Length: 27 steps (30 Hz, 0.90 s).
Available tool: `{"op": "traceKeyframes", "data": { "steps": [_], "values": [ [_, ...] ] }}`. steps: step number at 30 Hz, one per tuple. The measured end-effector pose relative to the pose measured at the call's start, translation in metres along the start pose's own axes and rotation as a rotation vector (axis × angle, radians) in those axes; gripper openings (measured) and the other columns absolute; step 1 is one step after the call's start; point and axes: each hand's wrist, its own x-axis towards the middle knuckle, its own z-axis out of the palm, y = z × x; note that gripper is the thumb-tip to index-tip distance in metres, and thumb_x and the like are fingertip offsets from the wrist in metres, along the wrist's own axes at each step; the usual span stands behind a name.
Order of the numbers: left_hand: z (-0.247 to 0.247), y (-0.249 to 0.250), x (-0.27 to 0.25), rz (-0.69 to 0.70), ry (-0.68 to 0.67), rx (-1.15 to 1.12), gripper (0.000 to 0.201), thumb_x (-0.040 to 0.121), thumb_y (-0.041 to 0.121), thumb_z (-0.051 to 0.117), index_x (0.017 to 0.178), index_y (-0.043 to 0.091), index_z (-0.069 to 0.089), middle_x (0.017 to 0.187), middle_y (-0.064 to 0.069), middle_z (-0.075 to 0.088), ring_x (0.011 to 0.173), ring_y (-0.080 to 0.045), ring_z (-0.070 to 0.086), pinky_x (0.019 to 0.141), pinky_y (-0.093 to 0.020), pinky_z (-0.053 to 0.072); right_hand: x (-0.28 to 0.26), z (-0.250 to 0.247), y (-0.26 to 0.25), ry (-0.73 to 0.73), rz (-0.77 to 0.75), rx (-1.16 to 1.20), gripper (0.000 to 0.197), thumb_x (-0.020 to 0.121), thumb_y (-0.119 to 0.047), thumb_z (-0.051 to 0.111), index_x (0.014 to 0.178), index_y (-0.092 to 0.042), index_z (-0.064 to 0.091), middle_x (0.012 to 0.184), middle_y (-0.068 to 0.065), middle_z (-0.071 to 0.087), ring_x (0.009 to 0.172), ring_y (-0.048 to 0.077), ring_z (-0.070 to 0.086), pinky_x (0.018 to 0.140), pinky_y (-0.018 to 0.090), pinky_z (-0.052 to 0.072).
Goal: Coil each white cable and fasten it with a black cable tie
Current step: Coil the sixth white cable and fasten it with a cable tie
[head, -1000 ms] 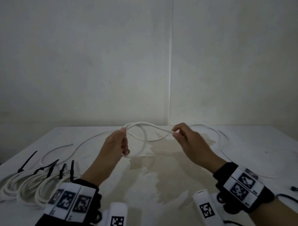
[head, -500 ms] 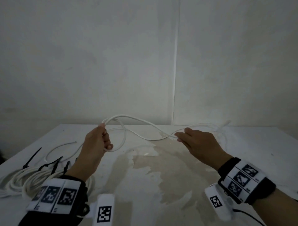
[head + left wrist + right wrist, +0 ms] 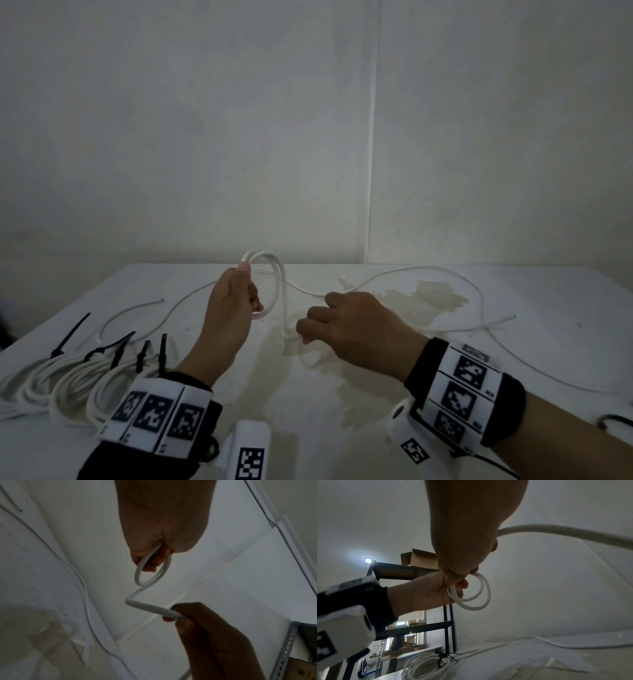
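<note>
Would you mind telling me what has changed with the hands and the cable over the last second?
The right hand slid along the white cable and swung in toward the left hand, bringing another turn to the small coil there. Both hands still grip the cable. The tied coils at the left of the table have not moved.

A plain pale wall [image 3: 178,137] rises behind the white bench [image 3: 548,298], split by 1 vertical seam [image 3: 371,137] toward 1 o'clock. A tan stain [image 3: 431,301] marks the benchtop. In the right wrist view, a dark metal shelving rack [image 3: 412,627] stands at 8 o'clock, an open cardboard box [image 3: 419,559] on its top shelf, beside 1 small bright lamp [image 3: 367,560]. The room is dim.
</note>
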Motion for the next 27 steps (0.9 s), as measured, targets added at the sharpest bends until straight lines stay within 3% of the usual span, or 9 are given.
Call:
{"op": "traceKeyframes", "data": {
  "steps": [5,7,9,12,14,17,20,24,27],
  "values": [
    [0.009,0.002,-0.007,0.008,-0.021,0.029,0.036,0.1,0.026,0.027,0.067,0.013,0.034,0.063,-0.003,0.037,0.057,-0.014,0.044,0.06,-0.02,0.042,0.003,0.008,0.002,-0.011,-0.01,0.015,0.018,0.068,-0.013,0.077,0.076,-0.025,0.064,0.061,-0.009,0.057,0.049,0.014,0.044,0.044,0.02,0.016],
    [0.014,0.003,-0.011,0.009,-0.042,0.048,0.036,0.1,0.026,0.026,0.07,0.011,0.037,0.065,-0.004,0.041,0.059,-0.011,0.049,0.052,-0.008,0.041,0.006,0.006,-0.001,0.013,-0.008,0.047,0.019,0.066,-0.014,0.079,0.074,-0.024,0.064,0.061,-0.009,0.058,0.048,0.015,0.044,0.044,0.019,0.016],
    [0.019,0.003,-0.017,-0.009,-0.09,0.039,0.035,0.1,0.026,0.027,0.073,0.008,0.04,0.066,-0.006,0.044,0.056,-0.007,0.05,0.046,-0.006,0.038,0.009,0.004,-0.004,0.063,-0.004,0.075,0.021,0.065,-0.011,0.08,0.073,-0.022,0.064,0.065,-0.009,0.061,0.047,0.016,0.043,0.043,0.019,0.018],
    [0.023,0.001,-0.025,-0.021,-0.167,0.052,0.035,0.1,0.026,0.028,0.072,0.009,0.042,0.065,-0.005,0.045,0.055,-0.01,0.045,0.052,-0.014,0.041,0.013,0.002,-0.005,0.125,0.026,0.096,0.018,0.068,-0.008,0.075,0.074,-0.021,0.064,0.07,-0.009,0.065,0.047,0.015,0.041,0.041,0.018,0.022],
    [0.023,0.001,-0.028,-0.027,-0.204,0.051,0.036,0.1,0.025,0.027,0.072,0.01,0.043,0.064,-0.004,0.046,0.058,-0.011,0.046,0.054,-0.014,0.041,0.014,-0.002,-0.003,0.19,0.076,0.161,0.01,0.082,-0.013,0.059,0.079,-0.022,0.063,0.066,-0.007,0.063,0.05,0.015,0.043,0.04,0.019,0.026],
    [0.024,0.004,-0.031,-0.059,-0.289,0.005,0.036,0.101,0.02,0.027,0.074,0.01,0.05,0.059,0.0,0.051,0.05,-0.007,0.051,0.052,-0.018,0.044,0.016,-0.01,-0.002,0.203,0.213,0.317,0.003,0.084,-0.026,0.046,0.086,-0.027,0.047,0.065,-0.005,0.062,0.06,0.011,0.045,0.044,0.023,0.035],
    [0.026,0.011,-0.032,-0.134,-0.377,-0.073,0.037,0.1,0.023,0.029,0.066,0.014,0.04,0.048,0.008,0.039,0.04,-0.006,0.034,0.046,-0.022,0.034,0.019,-0.018,0.003,0.097,0.461,0.518,0.025,0.081,-0.047,0.041,0.086,-0.023,0.049,0.065,0.0,0.062,0.059,0.012,0.049,0.052,0.028,0.042],
    [0.026,0.017,-0.033,-0.166,-0.453,-0.112,0.04,0.1,0.026,0.027,0.064,0.013,0.036,0.045,0.008,0.034,0.039,-0.007,0.027,0.041,-0.018,0.027,0.014,-0.02,0.017,0.078,0.521,0.556,0.046,0.077,-0.055,0.039,0.089,-0.014,0.058,0.064,-0.004,0.057,0.065,0.01,0.046,0.052,0.02,0.032],
    [0.027,0.017,-0.034,-0.21,-0.478,-0.147,0.042,0.1,0.03,0.025,0.063,0.012,0.033,0.045,0.007,0.032,0.039,-0.007,0.025,0.041,-0.018,0.026,0.01,-0.02,0.025,0.042,0.598,0.645,0.049,0.074,-0.059,0.043,0.094,-0.019,0.063,0.07,-0.007,0.057,0.069,0.01,0.05,0.059,0.019,0.037]
  ]
}}
